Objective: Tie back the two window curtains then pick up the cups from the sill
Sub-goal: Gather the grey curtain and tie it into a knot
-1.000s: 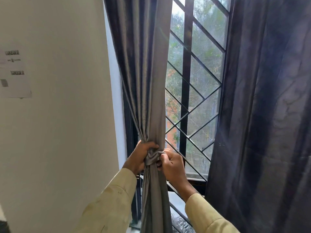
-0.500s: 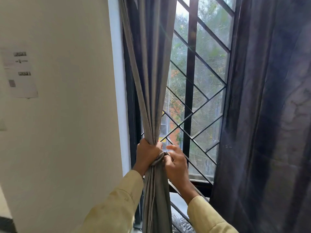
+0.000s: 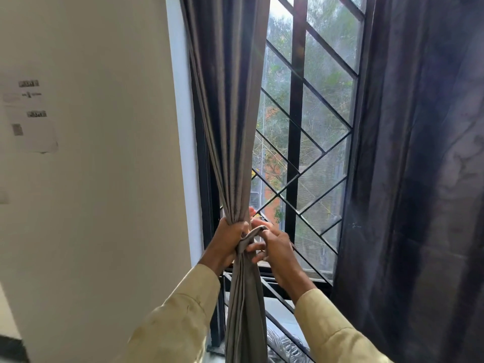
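Grey left curtain (image 3: 230, 127) bunched beside window frame (image 3: 207, 179); our left hand (image 3: 229, 243) clenched round it, right hand (image 3: 277, 248) pinching tie (image 3: 252, 235). We should cinch tie snug, bundle firm. Cups unseen.

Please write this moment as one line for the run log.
step: left curtain tie-back | left hand: grips gathered curtain | right hand: pinches tie band | right curtain: hangs loose | cups: not in view

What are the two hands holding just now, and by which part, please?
The left hand grips the left curtain at its gathered waist; the right hand pinches the fabric loop wrapped around it there.
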